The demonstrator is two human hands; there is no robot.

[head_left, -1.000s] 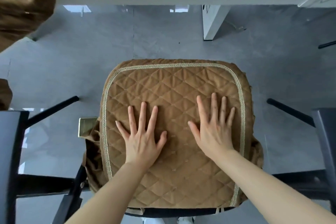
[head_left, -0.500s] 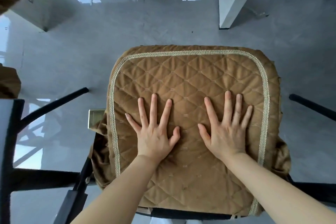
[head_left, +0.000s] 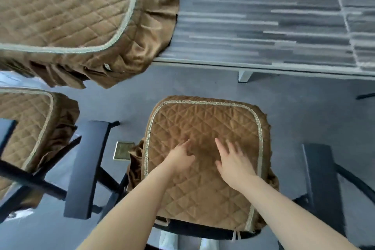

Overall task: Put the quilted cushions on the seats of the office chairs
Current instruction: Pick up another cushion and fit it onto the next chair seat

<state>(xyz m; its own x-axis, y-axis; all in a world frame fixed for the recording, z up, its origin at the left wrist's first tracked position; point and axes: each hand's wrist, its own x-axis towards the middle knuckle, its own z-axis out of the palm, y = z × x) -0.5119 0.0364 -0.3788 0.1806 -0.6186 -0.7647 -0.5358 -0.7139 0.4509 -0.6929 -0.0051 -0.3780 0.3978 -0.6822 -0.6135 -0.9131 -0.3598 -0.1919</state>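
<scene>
Smoothing called for both hands flat: the left hand (head_left: 181,156) and right hand (head_left: 233,162) lay open on the cushion (head_left: 205,128), each grip holding nothing. That cushion sat square on the seat (head_left: 203,229) between the armrests (head_left: 86,168); pressing outward toward the trim would likely settle it.

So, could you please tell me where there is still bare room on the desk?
The desk is bare from the ruffled cushion on its left part to the right edge. That left part is fully covered.
</scene>
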